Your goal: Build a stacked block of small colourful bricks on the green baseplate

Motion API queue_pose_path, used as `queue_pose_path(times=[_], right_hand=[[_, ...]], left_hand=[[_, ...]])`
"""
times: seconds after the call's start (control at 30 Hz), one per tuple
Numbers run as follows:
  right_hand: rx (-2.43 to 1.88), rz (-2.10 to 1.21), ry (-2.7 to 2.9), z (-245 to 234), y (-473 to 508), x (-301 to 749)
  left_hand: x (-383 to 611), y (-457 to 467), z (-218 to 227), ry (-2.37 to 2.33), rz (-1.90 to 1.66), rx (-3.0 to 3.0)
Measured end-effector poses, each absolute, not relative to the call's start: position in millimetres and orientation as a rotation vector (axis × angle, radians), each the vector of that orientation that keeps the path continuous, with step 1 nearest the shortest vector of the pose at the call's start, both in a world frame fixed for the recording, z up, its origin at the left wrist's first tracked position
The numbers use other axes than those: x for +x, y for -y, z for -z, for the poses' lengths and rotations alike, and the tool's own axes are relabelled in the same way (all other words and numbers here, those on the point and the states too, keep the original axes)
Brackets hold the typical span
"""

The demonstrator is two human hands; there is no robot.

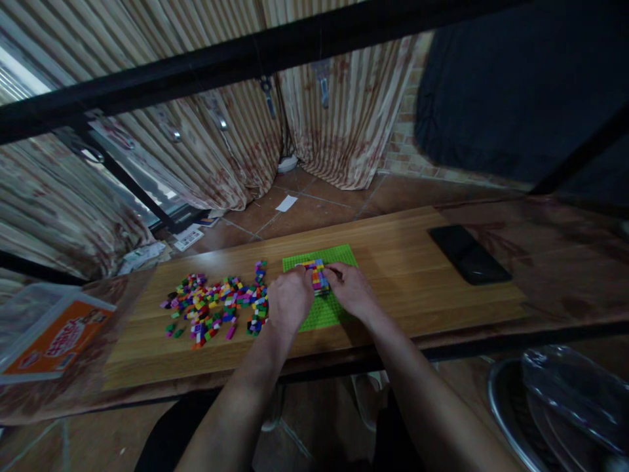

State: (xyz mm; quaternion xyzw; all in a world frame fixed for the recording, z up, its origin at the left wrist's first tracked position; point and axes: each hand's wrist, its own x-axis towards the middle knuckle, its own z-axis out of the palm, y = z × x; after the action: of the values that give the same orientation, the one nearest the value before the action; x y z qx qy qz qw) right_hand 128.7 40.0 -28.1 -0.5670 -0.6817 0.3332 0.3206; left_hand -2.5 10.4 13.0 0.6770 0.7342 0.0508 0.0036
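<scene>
A green studded baseplate (322, 316) lies on the wooden board. On it stands a small build of multicoloured toy bricks (319, 276), with yellow, blue, red and purple pieces showing. My left hand (292, 296) is closed at the build's left side, its thumb and fingers against the bricks. From the right, my right hand (351, 288) pinches at the build's edge with bent fingers. Whether a loose brick sits between those fingertips is hidden. A loose heap of small coloured bricks (199, 305) spreads to the left of my left hand.
A black phone (469, 254) lies on the right of the wooden board (398, 262). At far left stands a clear plastic box (37, 311) with an orange label. A dark metal bar (206, 62) crosses above. Lower right, clear plastic packaging (574, 387) rests over a round metal-rimmed object.
</scene>
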Motion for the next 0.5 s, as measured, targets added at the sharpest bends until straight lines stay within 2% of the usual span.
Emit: queue_pose_path(times=[0.5], right_hand=[[-1.497, -0.875, 1.804, 27.1, -40.0, 128.8]], left_hand=[[-9.4, -18.7, -13.1, -2.255, -0.168, 2.110]])
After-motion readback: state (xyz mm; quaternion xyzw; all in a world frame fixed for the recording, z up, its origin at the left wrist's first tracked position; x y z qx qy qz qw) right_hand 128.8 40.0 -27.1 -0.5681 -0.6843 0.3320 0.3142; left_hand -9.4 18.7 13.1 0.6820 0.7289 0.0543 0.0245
